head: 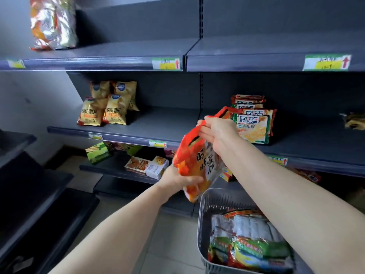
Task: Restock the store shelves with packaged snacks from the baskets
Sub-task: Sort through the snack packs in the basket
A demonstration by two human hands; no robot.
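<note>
Dark, flat metal shelves [158,123] carry puffy yellow chip bags [104,109] at the middle shelf's left end and flat stacked biscuit packs [252,123] by its front edge. A grey slotted plastic basket [203,214] holds glossy wrapped snacks [250,244]. Above its rim hangs a crinkled red-orange foil pack [195,161]. The right hand [217,131] pinches its top seam and the left hand [175,180] grips its lower end.

The packet [195,161] between the left hand [175,180] and right hand [219,131] is red-orange with black characters on white. Left of the hands, chip bags [104,109] are golden yellow. The shelves [138,50] are dark grey; the slotted basket [205,210] below is grey.
</note>
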